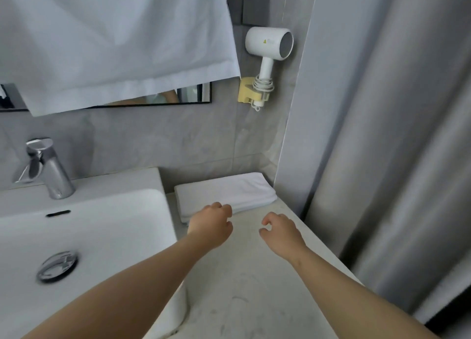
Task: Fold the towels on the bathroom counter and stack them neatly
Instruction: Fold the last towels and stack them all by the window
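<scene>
My two forearms, bare all along, my left hand (210, 227) and right hand (281, 233) bare too, smooth wrists, a faint line at my right wrist.

One folded white terry towel (225, 191) is lying on one pale marbled tabletop (254, 287). One large thin white cloth (114, 40) is hanging above. One white hair dryer (270, 45) is sitting in one yellow wall holder (246, 90). One chrome faucet (48, 168), one white ceramic basin (114, 185) and one chrome drain plug (57, 266) are showing. Two bare grips are hovering: the left grip (210, 227) and the right grip (280, 233).
</scene>
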`<act>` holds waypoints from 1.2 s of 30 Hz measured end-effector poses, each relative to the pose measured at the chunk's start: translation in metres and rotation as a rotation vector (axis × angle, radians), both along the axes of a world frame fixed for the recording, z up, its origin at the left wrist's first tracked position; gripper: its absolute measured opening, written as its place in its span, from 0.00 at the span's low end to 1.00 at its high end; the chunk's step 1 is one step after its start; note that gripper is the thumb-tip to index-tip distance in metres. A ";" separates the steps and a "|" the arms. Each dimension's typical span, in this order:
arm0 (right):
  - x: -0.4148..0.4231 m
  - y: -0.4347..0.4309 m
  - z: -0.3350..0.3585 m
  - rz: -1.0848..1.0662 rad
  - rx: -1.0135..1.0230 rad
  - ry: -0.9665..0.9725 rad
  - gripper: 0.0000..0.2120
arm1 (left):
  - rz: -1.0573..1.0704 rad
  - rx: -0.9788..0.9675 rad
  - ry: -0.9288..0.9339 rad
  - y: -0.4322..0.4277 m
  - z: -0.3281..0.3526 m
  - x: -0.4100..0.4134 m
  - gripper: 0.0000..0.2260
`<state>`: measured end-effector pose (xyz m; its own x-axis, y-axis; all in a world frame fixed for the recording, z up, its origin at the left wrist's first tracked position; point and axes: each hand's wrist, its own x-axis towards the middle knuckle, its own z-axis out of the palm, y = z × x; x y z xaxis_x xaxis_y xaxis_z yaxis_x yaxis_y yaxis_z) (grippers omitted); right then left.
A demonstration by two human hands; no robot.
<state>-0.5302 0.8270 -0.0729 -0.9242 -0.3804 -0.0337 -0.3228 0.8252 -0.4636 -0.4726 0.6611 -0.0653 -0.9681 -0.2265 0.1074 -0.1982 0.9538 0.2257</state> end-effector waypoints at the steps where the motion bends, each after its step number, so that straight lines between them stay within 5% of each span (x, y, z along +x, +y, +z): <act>1: -0.010 -0.002 -0.002 0.012 -0.001 -0.005 0.14 | 0.024 0.009 -0.008 -0.003 -0.003 -0.005 0.14; 19: -0.190 -0.021 -0.053 0.186 -0.005 -0.165 0.11 | 0.525 0.258 -0.111 -0.046 -0.060 -0.098 0.15; 36: -0.268 -0.061 -0.099 -0.171 -0.330 -0.341 0.25 | 0.949 0.575 -0.081 -0.086 -0.086 -0.116 0.19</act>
